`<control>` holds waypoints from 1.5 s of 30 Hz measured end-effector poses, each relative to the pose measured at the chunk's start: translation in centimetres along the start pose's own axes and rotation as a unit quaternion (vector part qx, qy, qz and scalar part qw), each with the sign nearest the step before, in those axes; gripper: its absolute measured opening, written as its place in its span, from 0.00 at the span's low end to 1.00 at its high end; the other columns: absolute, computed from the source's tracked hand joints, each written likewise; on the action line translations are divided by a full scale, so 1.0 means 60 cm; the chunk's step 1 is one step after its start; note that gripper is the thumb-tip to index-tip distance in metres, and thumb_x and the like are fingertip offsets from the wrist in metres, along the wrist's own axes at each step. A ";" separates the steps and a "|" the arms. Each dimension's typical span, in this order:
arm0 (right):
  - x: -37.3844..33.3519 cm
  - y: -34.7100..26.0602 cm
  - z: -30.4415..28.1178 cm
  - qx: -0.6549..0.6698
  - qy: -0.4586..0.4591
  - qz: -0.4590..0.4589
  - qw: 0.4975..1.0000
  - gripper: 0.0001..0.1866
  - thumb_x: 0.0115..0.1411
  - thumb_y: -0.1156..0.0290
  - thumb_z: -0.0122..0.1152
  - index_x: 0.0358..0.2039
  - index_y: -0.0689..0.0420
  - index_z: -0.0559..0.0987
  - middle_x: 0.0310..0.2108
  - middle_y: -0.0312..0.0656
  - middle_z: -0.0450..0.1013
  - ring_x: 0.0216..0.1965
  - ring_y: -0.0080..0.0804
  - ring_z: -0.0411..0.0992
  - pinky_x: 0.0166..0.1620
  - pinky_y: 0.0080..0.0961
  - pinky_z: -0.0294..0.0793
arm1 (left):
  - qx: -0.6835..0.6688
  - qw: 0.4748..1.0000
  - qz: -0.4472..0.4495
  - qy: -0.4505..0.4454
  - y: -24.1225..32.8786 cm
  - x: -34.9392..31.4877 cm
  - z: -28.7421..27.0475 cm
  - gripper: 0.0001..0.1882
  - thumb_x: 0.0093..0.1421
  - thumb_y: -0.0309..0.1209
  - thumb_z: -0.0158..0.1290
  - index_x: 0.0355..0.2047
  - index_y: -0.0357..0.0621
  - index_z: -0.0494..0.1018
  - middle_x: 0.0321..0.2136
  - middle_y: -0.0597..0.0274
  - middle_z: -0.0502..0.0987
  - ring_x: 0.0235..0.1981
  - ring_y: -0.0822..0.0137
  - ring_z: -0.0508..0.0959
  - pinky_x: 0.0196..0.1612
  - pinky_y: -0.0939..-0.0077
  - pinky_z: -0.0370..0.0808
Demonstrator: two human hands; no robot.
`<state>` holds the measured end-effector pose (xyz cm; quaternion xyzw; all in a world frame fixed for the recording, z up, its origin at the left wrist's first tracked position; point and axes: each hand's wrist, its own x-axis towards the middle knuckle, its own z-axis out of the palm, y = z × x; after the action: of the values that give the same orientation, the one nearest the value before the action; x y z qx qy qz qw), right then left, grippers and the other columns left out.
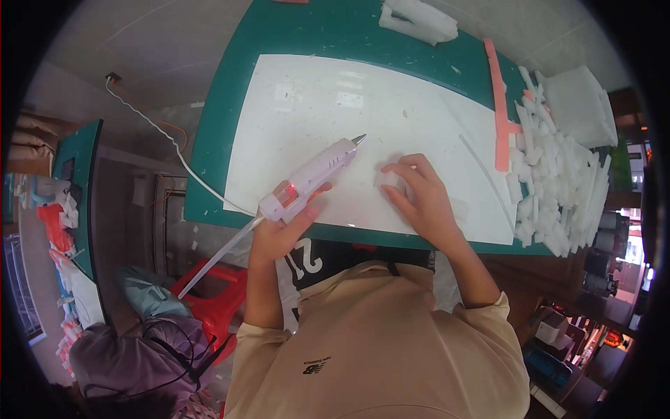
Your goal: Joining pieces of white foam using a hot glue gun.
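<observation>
My left hand (283, 227) grips a white glue gun (314, 174) with a red light on its body. Its metal tip points up and to the right over a large white sheet (314, 105) on the green table (230, 98). A clear glue stick juts from the gun's back toward the lower left. My right hand (419, 199) rests on the sheet with its fingers curled over a small white foam piece (389, 180), just right of the gun.
A heap of white foam strips (558, 188) lies at the table's right edge, with a pink strip (499, 105) beside it. More white foam (419, 21) sits at the far edge. A white cord (160, 133) runs off the left. A red stool (216, 293) stands below.
</observation>
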<state>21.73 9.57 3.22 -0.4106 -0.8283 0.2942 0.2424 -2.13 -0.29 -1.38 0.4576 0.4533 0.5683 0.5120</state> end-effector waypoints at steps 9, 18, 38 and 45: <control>0.000 0.005 0.003 0.002 -0.003 -0.006 1.000 0.13 0.56 0.74 0.62 0.43 0.54 0.76 0.39 0.42 0.66 0.24 0.35 0.68 0.31 0.29 0.70 | -0.006 0.999 0.031 -0.014 -0.005 0.002 0.001 0.23 0.60 0.19 0.49 0.56 0.31 0.64 0.50 0.48 0.73 0.54 0.59 0.72 0.57 0.68 0.67; 0.001 0.007 0.003 0.007 -0.019 0.011 1.000 0.12 0.56 0.75 0.62 0.42 0.54 0.77 0.38 0.43 0.67 0.29 0.37 0.68 0.33 0.28 0.69 | 0.001 0.999 0.035 -0.012 -0.007 0.002 -0.001 0.24 0.60 0.20 0.49 0.58 0.32 0.63 0.49 0.51 0.73 0.46 0.67 0.75 0.45 0.76 0.72; 0.003 0.015 -0.001 0.030 -0.029 0.000 0.999 0.13 0.57 0.73 0.62 0.43 0.53 0.76 0.39 0.42 0.68 0.31 0.38 0.69 0.33 0.27 0.69 | 0.035 0.998 0.005 0.043 -0.005 0.001 0.005 0.22 0.58 0.22 0.51 0.54 0.34 0.66 0.46 0.51 0.77 0.25 0.81 0.71 0.22 0.88 0.65; 0.003 0.024 0.004 0.037 -0.014 -0.024 0.999 0.13 0.57 0.72 0.61 0.44 0.53 0.75 0.35 0.43 0.69 0.25 0.37 0.69 0.31 0.29 0.70 | 0.039 0.998 -0.004 0.051 -0.006 0.000 0.005 0.24 0.58 0.23 0.51 0.55 0.34 0.65 0.46 0.51 0.77 0.27 0.79 0.72 0.22 0.87 0.66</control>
<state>22.26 10.33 2.12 -0.3772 -0.8297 0.3246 0.2527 -1.79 -0.23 -1.71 0.4455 0.5024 0.5707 0.4726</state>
